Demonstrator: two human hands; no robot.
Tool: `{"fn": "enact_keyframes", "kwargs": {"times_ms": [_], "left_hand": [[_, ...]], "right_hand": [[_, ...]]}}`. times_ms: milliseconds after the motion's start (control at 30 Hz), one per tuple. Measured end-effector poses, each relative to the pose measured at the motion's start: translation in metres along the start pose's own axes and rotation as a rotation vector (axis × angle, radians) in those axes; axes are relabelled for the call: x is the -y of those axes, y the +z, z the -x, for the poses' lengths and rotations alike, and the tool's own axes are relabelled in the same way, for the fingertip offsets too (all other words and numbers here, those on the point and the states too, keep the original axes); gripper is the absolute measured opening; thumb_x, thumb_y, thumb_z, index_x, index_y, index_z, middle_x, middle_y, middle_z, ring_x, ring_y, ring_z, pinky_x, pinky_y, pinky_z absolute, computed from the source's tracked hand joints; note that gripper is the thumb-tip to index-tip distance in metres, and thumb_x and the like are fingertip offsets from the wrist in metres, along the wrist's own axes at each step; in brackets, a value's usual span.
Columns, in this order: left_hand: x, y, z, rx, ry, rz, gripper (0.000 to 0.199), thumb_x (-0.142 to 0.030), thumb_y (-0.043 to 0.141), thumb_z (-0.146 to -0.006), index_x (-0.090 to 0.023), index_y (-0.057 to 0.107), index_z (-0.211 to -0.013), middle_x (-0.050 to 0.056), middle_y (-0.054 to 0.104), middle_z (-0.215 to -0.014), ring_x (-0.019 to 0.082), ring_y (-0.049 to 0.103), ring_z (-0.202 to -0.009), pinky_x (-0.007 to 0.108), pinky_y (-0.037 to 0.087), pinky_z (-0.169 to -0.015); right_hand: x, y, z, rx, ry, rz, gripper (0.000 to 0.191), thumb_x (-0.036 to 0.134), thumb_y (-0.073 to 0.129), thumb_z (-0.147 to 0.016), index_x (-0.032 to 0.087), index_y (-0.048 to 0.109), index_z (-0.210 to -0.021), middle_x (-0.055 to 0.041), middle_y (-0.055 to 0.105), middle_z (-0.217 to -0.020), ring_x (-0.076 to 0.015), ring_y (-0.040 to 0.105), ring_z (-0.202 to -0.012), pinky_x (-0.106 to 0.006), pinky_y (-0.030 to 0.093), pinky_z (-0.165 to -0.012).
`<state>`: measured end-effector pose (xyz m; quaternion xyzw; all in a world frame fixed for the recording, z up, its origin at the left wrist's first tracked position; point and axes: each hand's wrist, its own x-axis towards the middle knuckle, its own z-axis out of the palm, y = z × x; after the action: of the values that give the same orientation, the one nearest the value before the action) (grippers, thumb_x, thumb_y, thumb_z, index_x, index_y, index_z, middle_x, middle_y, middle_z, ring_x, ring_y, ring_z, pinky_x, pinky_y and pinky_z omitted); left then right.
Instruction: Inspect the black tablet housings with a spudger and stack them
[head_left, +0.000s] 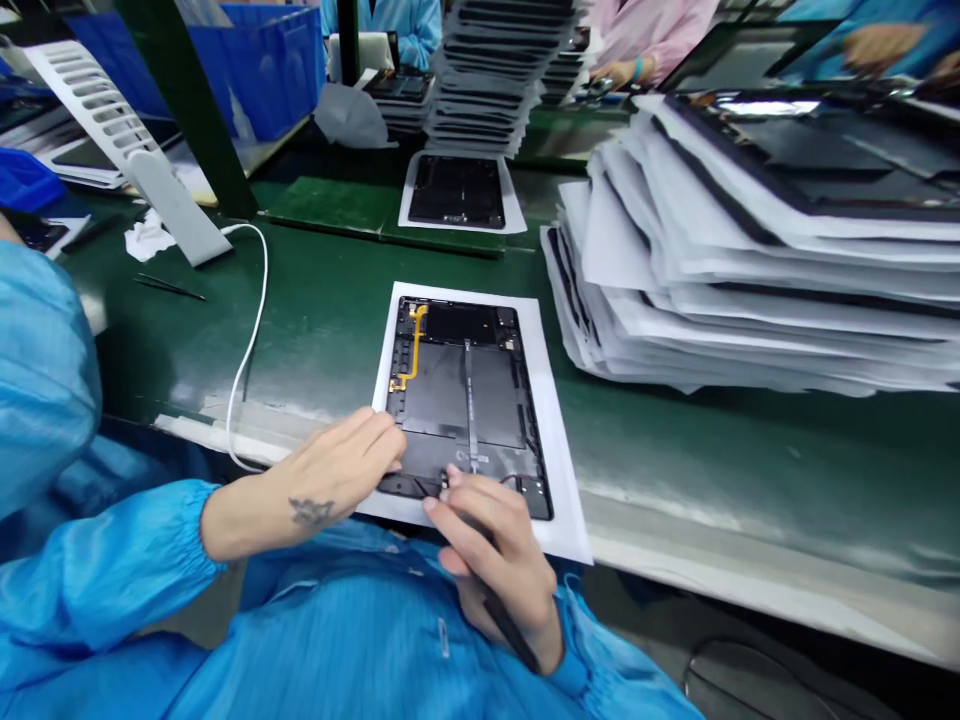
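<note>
An opened tablet [431, 390], showing its dark inside, a yellow flex cable [416, 345] and a grey ribbon strip down the middle, lies on a white sheet [559, 460] at the bench's front edge. My left hand [341, 460] is closed at the tablet's lower left edge, fingers curled and pressed together on it. Over the lower edge of the tablet, my right hand [499, 560] is closed around a slim black hand tool [510, 632]. The tool's back end points toward me; its working end is mostly hidden by my fingers.
A tall stack of tablets between white sheets [637, 290] stands right. Behind are another tablet [457, 190] and a second stack [487, 80]. Left are black tweezers [169, 288], a white slotted stand [161, 190], a white cable [255, 330] and a blue bin [277, 70]. Co-workers sit around.
</note>
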<state>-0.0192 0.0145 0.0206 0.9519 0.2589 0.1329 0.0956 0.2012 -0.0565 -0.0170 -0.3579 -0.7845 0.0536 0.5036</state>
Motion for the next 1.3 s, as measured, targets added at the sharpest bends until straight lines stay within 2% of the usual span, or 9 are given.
{"fn": "enact_keyframes", "kwargs": {"times_ms": [100, 200, 333, 433, 533, 667, 867, 1100, 1300], "left_hand": [[-0.004, 0.004, 0.006, -0.125, 0.038, 0.053, 0.013, -0.007, 0.041, -0.102, -0.016, 0.049, -0.098, 0.005, 0.054, -0.089, 0.019, 0.047, -0.08, 0.033, 0.043, -0.073], [-0.011, 0.006, 0.009, -0.224, 0.003, 0.154, 0.014, -0.003, 0.044, -0.101, -0.014, 0.052, -0.105, 0.006, 0.059, -0.095, 0.018, 0.051, -0.087, 0.031, 0.045, -0.078], [-0.021, 0.009, 0.006, -0.327, -0.105, 0.307, 0.009, -0.008, 0.049, -0.101, -0.015, 0.053, -0.106, 0.003, 0.059, -0.094, 0.014, 0.055, -0.087, 0.026, 0.048, -0.079], [-0.025, 0.009, 0.004, -0.377, -0.217, 0.408, 0.01, -0.011, 0.052, -0.101, -0.016, 0.055, -0.109, 0.001, 0.059, -0.092, 0.011, 0.057, -0.083, 0.02, 0.049, -0.075], [-0.025, 0.008, 0.005, -0.45, -0.318, 0.427, 0.015, -0.016, 0.058, -0.1, -0.016, 0.059, -0.115, 0.002, 0.062, -0.096, 0.01, 0.06, -0.084, 0.02, 0.05, -0.077], [-0.026, 0.009, 0.006, -0.535, -0.366, 0.421, 0.007, -0.016, 0.062, -0.098, -0.017, 0.066, -0.104, 0.002, 0.064, -0.093, 0.01, 0.062, -0.083, 0.017, 0.05, -0.072], [-0.028, 0.015, 0.004, -0.576, -0.357, 0.438, 0.007, -0.015, 0.064, -0.097, -0.016, 0.068, -0.103, 0.002, 0.065, -0.09, 0.01, 0.063, -0.083, 0.018, 0.051, -0.072], [-0.03, 0.013, -0.002, -0.568, -0.342, 0.397, 0.007, -0.012, 0.061, -0.098, -0.017, 0.066, -0.097, 0.002, 0.065, -0.086, 0.011, 0.062, -0.08, 0.021, 0.051, -0.07], [-0.02, 0.008, 0.004, -0.437, -0.231, 0.202, 0.009, -0.011, 0.055, -0.101, -0.017, 0.062, -0.101, 0.003, 0.063, -0.089, 0.014, 0.06, -0.083, 0.025, 0.052, -0.074]], "right_hand": [[0.002, -0.005, -0.002, -0.046, 0.065, -0.123, 0.031, 0.02, 0.038, -0.105, 0.015, 0.061, -0.125, -0.0114, 0.072, -0.1, -0.026, 0.067, -0.108, -0.047, 0.06, -0.087], [0.005, -0.006, -0.013, 0.077, 0.069, 0.034, 0.036, 0.005, 0.042, -0.099, 0.012, 0.058, -0.13, -0.0099, 0.071, -0.095, -0.0216, 0.063, -0.089, -0.037, 0.052, -0.073], [0.007, 0.002, -0.034, 0.253, 0.078, 0.243, 0.023, 0.006, 0.045, -0.098, 0.012, 0.066, -0.107, -0.0088, 0.069, -0.093, -0.0208, 0.052, -0.081, -0.035, 0.039, -0.069], [0.004, 0.01, -0.041, 0.263, 0.059, 0.18, 0.028, 0.006, 0.038, -0.1, 0.014, 0.064, -0.091, -0.0069, 0.065, -0.085, -0.02, 0.048, -0.077, -0.035, 0.035, -0.068], [-0.001, 0.015, -0.041, 0.244, 0.103, 0.094, 0.025, 0.002, 0.042, -0.096, 0.015, 0.062, -0.089, -0.0053, 0.062, -0.082, -0.0193, 0.046, -0.077, -0.034, 0.033, -0.069], [-0.004, 0.017, -0.038, 0.217, 0.16, 0.029, 0.023, -0.002, 0.048, -0.091, 0.017, 0.059, -0.085, -0.004, 0.06, -0.08, -0.0187, 0.045, -0.076, -0.034, 0.032, -0.069], [-0.005, 0.019, -0.036, 0.193, 0.169, 0.017, 0.022, -0.003, 0.05, -0.09, 0.016, 0.062, -0.09, -0.0039, 0.06, -0.08, -0.0187, 0.045, -0.076, -0.034, 0.032, -0.07], [-0.005, 0.018, -0.039, 0.187, 0.135, 0.041, 0.025, -0.001, 0.045, -0.094, 0.015, 0.061, -0.084, -0.005, 0.061, -0.079, -0.0189, 0.045, -0.076, -0.034, 0.032, -0.068], [-0.006, 0.009, -0.035, 0.217, 0.011, 0.117, 0.025, 0.005, 0.043, -0.1, 0.007, 0.063, -0.115, -0.011, 0.07, -0.099, -0.0206, 0.05, -0.083, -0.035, 0.036, -0.07]]}}
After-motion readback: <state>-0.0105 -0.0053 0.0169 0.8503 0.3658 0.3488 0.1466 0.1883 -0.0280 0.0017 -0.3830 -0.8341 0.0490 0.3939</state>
